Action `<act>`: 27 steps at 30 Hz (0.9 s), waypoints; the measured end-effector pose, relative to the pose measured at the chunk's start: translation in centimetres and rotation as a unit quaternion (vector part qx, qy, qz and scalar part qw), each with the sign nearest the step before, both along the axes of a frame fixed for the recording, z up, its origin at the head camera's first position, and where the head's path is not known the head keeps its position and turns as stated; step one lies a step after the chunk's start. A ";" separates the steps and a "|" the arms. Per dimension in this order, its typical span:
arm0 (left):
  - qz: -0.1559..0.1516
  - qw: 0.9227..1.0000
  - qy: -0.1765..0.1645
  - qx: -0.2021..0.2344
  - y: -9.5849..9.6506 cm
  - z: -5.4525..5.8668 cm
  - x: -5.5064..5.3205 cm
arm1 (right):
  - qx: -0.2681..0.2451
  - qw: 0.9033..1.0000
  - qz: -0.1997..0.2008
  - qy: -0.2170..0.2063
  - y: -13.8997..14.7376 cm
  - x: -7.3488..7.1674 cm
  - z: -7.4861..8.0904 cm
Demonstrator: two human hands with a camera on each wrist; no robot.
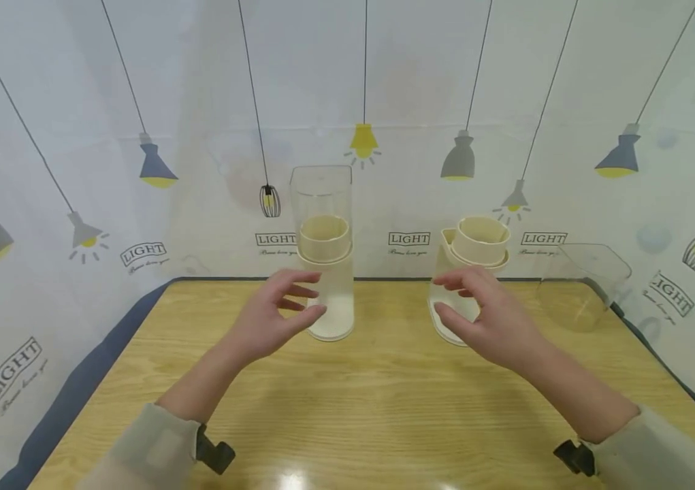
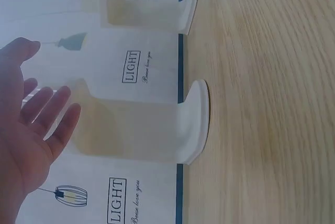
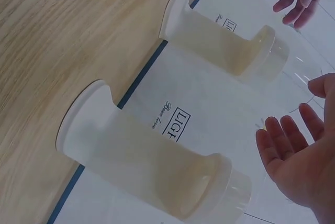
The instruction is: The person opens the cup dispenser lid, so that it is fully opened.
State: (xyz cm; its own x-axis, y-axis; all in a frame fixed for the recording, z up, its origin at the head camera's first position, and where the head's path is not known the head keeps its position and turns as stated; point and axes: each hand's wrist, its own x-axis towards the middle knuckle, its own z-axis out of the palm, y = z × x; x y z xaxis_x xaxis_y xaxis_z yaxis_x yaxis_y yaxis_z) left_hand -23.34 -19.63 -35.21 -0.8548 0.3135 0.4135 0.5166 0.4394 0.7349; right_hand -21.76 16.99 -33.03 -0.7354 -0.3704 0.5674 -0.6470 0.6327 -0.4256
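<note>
Two cream-coloured stands, each with a round collar on top and a flat foot, are upright at the table's back edge. Over the left stand [image 1: 336, 309] rises a clear container [image 1: 322, 182], seated at the collar. The right stand [image 1: 483, 239] has its collar bare on top. My left hand [image 1: 273, 309] is in front of the left stand, fingers bent loosely and thumb apart, with nothing in it. In front of the right stand, my right hand [image 1: 488, 316] has the same loose curve and is likewise bare. The right wrist view shows a gap between its fingers [image 3: 277, 137] and the right stand.
A second clear container [image 1: 580, 292] sits at the table's back right, beyond my right hand. The wooden table [image 1: 347, 408] ends at a dark blue edge, and behind it hangs a white cloth [image 1: 200, 156] printed with lamps. Dark straps are on both wrists.
</note>
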 end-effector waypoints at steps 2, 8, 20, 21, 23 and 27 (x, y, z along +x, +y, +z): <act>0.013 1.000 -0.013 0.002 -0.6 -0.1 -0.4 | 0.000 1.000 0.003 -0.013 -0.4 -0.2 0.0; 0.034 0.998 -0.056 0.027 -1.8 -0.3 -1.8 | 0.003 0.999 0.006 -0.043 -1.7 -0.9 0.7; 0.069 0.993 -0.084 0.037 -3.4 -0.1 -4.8 | -0.050 0.991 0.024 -0.124 -5.7 -4.6 2.2; 0.069 0.993 -0.087 0.040 -3.5 0.0 -5.1 | -0.059 0.990 0.025 -0.128 -6.0 -4.9 2.4; 0.070 0.992 -0.088 0.047 -3.6 0.2 -5.7 | -0.077 0.988 0.027 -0.131 -6.6 -5.5 2.9; 0.073 0.991 -0.096 0.050 -3.7 0.9 -7.0 | -0.095 0.987 0.033 -0.126 -8.1 -6.6 4.3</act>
